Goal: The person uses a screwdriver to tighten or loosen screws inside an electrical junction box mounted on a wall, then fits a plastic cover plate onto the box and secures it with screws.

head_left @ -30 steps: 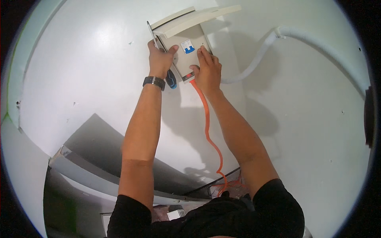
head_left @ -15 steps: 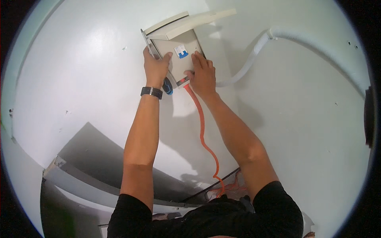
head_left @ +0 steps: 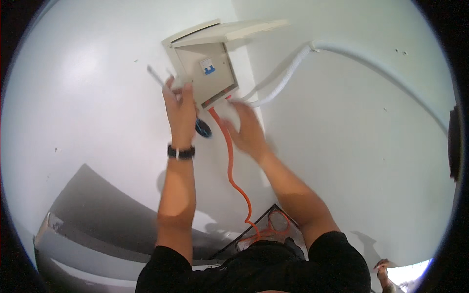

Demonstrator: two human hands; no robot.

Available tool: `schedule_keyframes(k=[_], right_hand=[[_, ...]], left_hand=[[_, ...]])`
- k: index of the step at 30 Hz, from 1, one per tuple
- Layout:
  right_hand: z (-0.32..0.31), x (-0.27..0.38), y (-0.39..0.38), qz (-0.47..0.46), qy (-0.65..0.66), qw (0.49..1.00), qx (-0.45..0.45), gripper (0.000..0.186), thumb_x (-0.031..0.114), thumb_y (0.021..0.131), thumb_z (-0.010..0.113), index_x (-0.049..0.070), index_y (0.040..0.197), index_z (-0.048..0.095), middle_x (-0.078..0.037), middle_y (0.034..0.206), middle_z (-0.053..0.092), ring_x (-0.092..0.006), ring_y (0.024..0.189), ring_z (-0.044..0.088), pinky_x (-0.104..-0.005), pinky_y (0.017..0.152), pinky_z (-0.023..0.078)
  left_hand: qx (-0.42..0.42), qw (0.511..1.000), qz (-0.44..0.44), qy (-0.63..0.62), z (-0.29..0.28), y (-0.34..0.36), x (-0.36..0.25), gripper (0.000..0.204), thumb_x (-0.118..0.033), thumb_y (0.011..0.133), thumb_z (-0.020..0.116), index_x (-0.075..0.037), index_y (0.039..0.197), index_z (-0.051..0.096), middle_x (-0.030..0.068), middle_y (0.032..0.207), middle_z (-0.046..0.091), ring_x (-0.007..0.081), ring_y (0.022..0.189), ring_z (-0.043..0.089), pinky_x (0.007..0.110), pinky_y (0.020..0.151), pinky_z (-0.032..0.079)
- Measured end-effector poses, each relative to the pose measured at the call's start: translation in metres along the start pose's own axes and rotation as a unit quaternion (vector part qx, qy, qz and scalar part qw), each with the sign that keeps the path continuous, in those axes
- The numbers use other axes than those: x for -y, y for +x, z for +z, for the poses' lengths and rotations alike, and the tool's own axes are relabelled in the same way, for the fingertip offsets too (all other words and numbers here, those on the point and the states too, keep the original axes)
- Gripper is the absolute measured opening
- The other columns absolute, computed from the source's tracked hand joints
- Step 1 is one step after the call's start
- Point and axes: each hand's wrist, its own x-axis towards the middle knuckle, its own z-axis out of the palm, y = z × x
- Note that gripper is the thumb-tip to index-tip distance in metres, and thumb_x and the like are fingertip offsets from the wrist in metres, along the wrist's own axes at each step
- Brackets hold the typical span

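A cream electrical box (head_left: 184, 61) is fixed to the wall, its hinged lid (head_left: 244, 30) swung upward. In its inner panel (head_left: 200, 80) sits a white circuit breaker with a blue switch (head_left: 208, 67). At the box's lower left, my left hand (head_left: 181, 107) holds a screwdriver (head_left: 203, 129); the dark blue handle shows below the palm and the blurred shaft points up and left past the fingers. My right hand (head_left: 248, 126), smeared by motion, is off the panel, below the box's lower right corner, with fingers apart. An orange corrugated conduit (head_left: 230, 156) runs down from the box's bottom between my forearms.
A white conduit (head_left: 371, 57) curves along the right wall and drops toward the box. Low on the left is a pale ledge (head_left: 93, 249). Orange tubing (head_left: 279, 220) lies coiled at the bottom. Another person's hand (head_left: 383, 271) shows at the lower right.
Both hands have come away from the panel and moved down. The right fingers have spread. The screwdriver has tilted away from the box, and the view has shifted.
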Motion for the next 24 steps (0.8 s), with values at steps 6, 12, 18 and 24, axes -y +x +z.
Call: schedule_keyframes(k=[6, 12, 18, 24], right_hand=[[-0.069, 0.054, -0.169, 0.314, 0.143, 0.908, 0.237, 0.046, 0.02, 0.093, 0.069, 0.001, 0.131, 0.051, -0.029, 0.119, 0.062, -0.0466, 0.114, 0.061, -0.0515, 0.096, 0.048], [-0.198, 0.019, -0.279, 0.438, -0.094, 0.86, 0.245, 0.04, 0.02, 0.088, 0.065, 0.004, 0.12, 0.05, -0.028, 0.104, 0.065, -0.0462, 0.101, 0.065, -0.0533, 0.087, 0.049], [-0.375, 0.098, -0.258, 0.602, -0.152, 0.739, 0.263, 0.044, 0.047, 0.096, 0.069, 0.004, 0.108, 0.065, -0.008, 0.086, 0.063, -0.0187, 0.077, 0.06, -0.0379, 0.071, 0.051], [-0.459, 0.198, -0.324, 0.719, -0.114, 0.68, 0.089, 0.029, 0.026, 0.092, 0.071, 0.005, 0.111, 0.065, -0.006, 0.099, 0.066, -0.0157, 0.088, 0.063, -0.032, 0.076, 0.053]], left_hand=[[0.201, 0.929, -0.23, -0.209, 0.031, -0.179, 0.063, 0.052, -0.034, 0.108, 0.053, -0.005, 0.149, 0.038, 0.0037, 0.093, 0.054, 0.0102, 0.069, 0.054, 0.023, 0.049, 0.044], [0.453, 0.793, -0.318, -0.255, 0.101, -0.311, 0.13, 0.063, -0.038, 0.11, 0.049, -0.004, 0.158, 0.027, 0.0136, 0.128, 0.058, 0.0203, 0.11, 0.06, 0.037, 0.09, 0.052], [0.564, 0.63, -0.463, -0.264, 0.105, -0.364, 0.146, 0.057, -0.037, 0.11, 0.047, 0.0, 0.153, 0.04, 0.0175, 0.141, 0.055, 0.029, 0.124, 0.06, 0.042, 0.105, 0.051], [0.599, 0.529, -0.553, -0.234, 0.135, -0.432, 0.151, 0.054, -0.036, 0.11, 0.049, 0.003, 0.147, 0.047, 0.0184, 0.138, 0.058, 0.0281, 0.12, 0.062, 0.041, 0.103, 0.053]])
